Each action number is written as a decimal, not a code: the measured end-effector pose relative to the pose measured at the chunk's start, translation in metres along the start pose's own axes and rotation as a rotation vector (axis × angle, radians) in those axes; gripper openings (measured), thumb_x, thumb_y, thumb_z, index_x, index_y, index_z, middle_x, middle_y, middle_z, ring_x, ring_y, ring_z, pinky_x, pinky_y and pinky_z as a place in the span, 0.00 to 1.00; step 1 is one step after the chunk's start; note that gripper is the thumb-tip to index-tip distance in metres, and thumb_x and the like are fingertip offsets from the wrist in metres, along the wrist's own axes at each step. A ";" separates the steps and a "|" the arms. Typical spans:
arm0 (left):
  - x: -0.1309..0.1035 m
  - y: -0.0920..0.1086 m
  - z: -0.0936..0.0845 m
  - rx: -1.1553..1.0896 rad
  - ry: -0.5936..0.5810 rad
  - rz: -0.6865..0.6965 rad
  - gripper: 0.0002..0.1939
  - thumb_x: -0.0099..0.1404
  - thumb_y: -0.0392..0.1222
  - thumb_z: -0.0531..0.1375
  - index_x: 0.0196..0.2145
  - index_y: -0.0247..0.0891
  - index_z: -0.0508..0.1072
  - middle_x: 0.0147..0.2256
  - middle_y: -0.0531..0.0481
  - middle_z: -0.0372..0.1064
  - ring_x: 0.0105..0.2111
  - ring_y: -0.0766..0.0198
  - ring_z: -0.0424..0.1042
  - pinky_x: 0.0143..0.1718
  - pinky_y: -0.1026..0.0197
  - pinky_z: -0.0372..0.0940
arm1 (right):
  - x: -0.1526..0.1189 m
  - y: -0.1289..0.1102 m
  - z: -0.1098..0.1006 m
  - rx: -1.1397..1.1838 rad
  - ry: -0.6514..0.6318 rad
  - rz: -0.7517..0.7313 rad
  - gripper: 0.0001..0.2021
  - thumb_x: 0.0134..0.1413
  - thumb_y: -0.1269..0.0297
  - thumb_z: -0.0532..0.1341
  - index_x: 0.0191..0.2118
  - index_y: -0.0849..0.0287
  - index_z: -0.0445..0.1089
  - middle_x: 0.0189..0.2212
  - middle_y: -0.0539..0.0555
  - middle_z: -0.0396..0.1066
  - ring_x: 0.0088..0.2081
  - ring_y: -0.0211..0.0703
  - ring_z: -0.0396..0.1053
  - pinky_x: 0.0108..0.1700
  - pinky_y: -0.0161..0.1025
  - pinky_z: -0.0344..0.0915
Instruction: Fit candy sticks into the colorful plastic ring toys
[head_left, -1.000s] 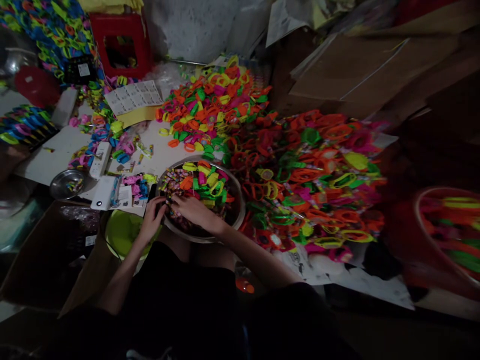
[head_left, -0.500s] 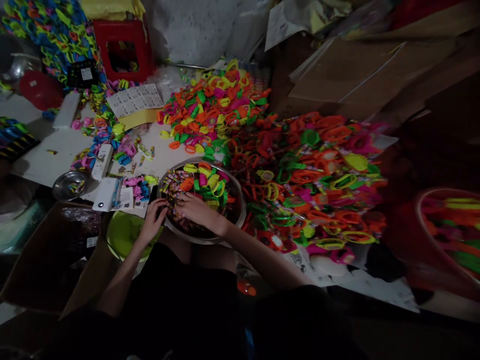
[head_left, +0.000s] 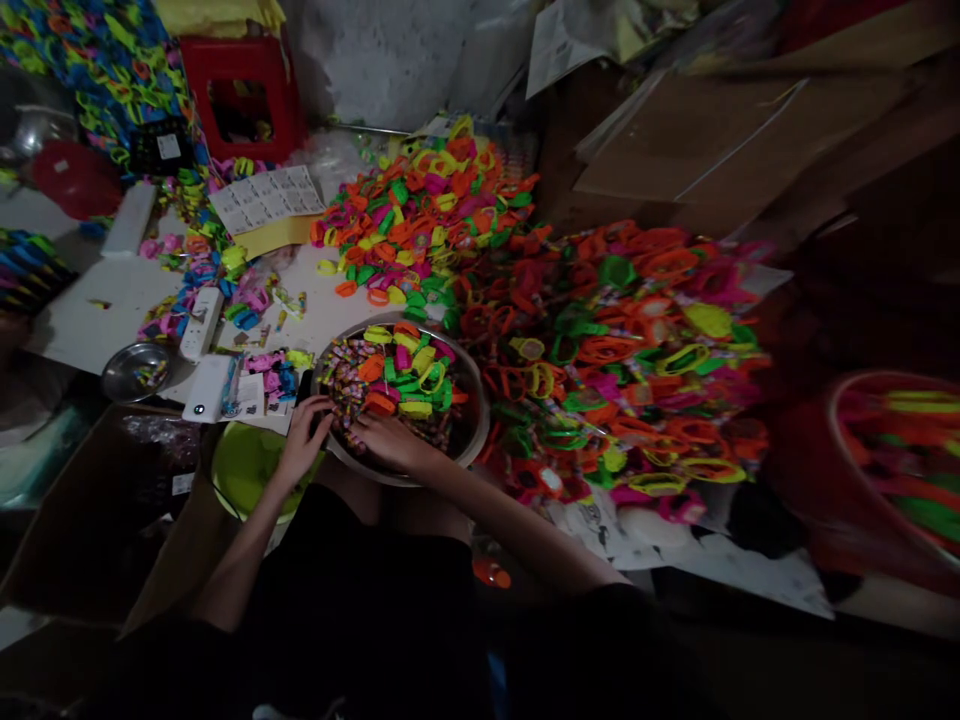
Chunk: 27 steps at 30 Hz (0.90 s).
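A great heap of bright plastic rings (head_left: 600, 350), orange, green, pink and yellow, spreads over the right and middle of the floor, running up toward flattened cardboard sheets (head_left: 712, 150) at the back right. A second, smaller heap (head_left: 427, 215) of the same rings lies behind it, near a red plastic stool (head_left: 244, 90). At the right edge stands a red basket (head_left: 892, 460), blurred, with more coloured pieces in it. White paper sheets (head_left: 112, 300) cover the floor on the left, strewn with small pink and blue bits; on them lie a white power strip (head_left: 201, 322) and a small steel dish (head_left: 137, 370).

Directly in front of the person sits a round metal bowl (head_left: 472, 420), filled with rings at its far side and a mass of tiny multicoloured pieces (head_left: 349, 380) at its near left. Just beside the bowl, to the left and lower, is a lime-green bowl (head_left: 240, 465).

The right hand (head_left: 390, 438) rests inside the metal bowl at its near edge, fingers bent down onto the small pieces; whether they pinch anything I cannot tell. The left hand (head_left: 306, 435) is at the bowl's left rim, fingers curled together toward the same pieces, close to the right hand; what they grip, if anything, is too dark and small to see.
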<state>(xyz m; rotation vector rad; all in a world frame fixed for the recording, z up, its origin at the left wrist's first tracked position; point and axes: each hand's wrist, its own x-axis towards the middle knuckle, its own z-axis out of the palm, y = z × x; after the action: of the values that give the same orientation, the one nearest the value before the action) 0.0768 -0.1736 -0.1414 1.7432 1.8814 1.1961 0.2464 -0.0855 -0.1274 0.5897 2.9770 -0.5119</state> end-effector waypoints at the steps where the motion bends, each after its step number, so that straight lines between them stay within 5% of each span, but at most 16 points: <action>1: 0.000 0.000 0.000 -0.002 0.001 -0.001 0.12 0.68 0.46 0.52 0.44 0.39 0.68 0.49 0.45 0.62 0.53 0.61 0.59 0.57 0.54 0.53 | 0.001 0.001 -0.001 0.003 0.005 -0.010 0.19 0.60 0.70 0.45 0.55 0.63 0.62 0.55 0.61 0.60 0.53 0.46 0.62 0.51 0.44 0.65; 8: -0.001 -0.002 0.000 -0.001 0.008 0.007 0.11 0.68 0.45 0.52 0.44 0.40 0.68 0.49 0.46 0.62 0.53 0.63 0.59 0.57 0.54 0.52 | -0.003 0.011 -0.010 0.136 0.022 -0.162 0.22 0.51 0.67 0.58 0.53 0.65 0.63 0.51 0.61 0.64 0.53 0.45 0.62 0.55 0.42 0.62; 16: 0.000 0.000 0.000 -0.033 0.028 -0.029 0.14 0.69 0.48 0.49 0.44 0.39 0.68 0.48 0.44 0.63 0.52 0.62 0.61 0.57 0.53 0.53 | -0.009 0.011 -0.011 0.161 0.033 -0.149 0.21 0.49 0.65 0.58 0.51 0.60 0.65 0.47 0.59 0.68 0.49 0.46 0.66 0.49 0.40 0.64; 27: 0.000 -0.004 0.000 -0.105 0.035 -0.072 0.16 0.70 0.49 0.48 0.44 0.38 0.69 0.48 0.44 0.64 0.52 0.62 0.61 0.58 0.54 0.52 | -0.007 0.012 -0.026 0.035 0.131 0.073 0.19 0.55 0.64 0.55 0.53 0.62 0.61 0.48 0.62 0.66 0.50 0.48 0.66 0.49 0.42 0.65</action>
<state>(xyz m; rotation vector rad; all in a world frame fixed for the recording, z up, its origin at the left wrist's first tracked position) 0.0745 -0.1733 -0.1442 1.5968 1.8492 1.2812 0.2576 -0.0689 -0.1062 0.7607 3.0599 -0.5407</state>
